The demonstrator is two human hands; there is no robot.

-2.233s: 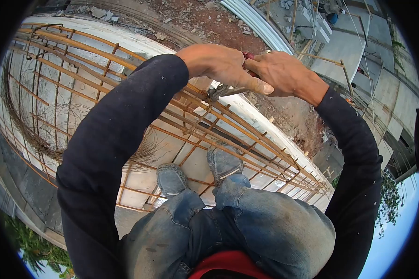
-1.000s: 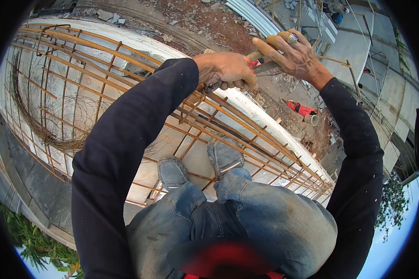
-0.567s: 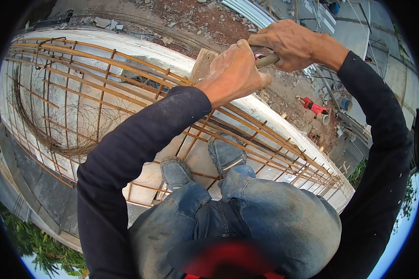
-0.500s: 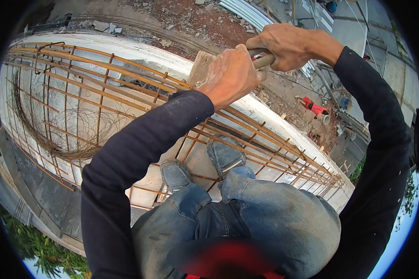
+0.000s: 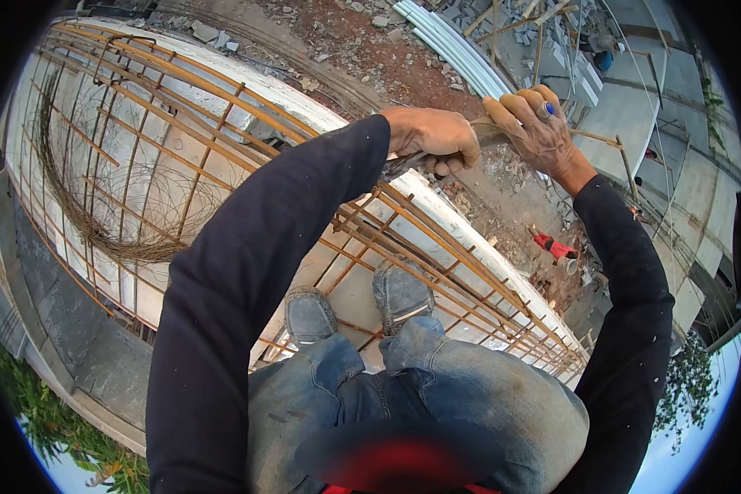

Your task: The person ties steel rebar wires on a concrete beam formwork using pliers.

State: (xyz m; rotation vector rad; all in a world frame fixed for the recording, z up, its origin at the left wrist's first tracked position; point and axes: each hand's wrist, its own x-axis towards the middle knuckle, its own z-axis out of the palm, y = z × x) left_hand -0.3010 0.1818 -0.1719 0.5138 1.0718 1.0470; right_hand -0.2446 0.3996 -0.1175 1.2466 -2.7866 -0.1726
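My left hand (image 5: 438,136) is closed around the metal end of a hand tool that looks like pliers (image 5: 490,132); dark metal shows just below the fingers. On its handle end rests my right hand (image 5: 535,136), fingers curled over it, a blue-stoned ring on one finger. Its jaws are mostly hidden. Both hands are above the rusty rebar cage (image 5: 358,210), close to the white wall edge. A coil of thin tie wire (image 5: 99,239) hangs in the cage at left.
My boots (image 5: 403,292) stand among the bars inside the cage. Beyond the wall edge is a drop to rubble-strewn ground, where a person in red (image 5: 554,245) bends beside a bucket (image 5: 568,265). White pipes (image 5: 453,49) lie below, near loose boards and concrete slabs.
My right hand has moved down and right and turned, its knuckles now upward. The left hand has shifted right and rolled over along the tool. The view has tilted slightly.
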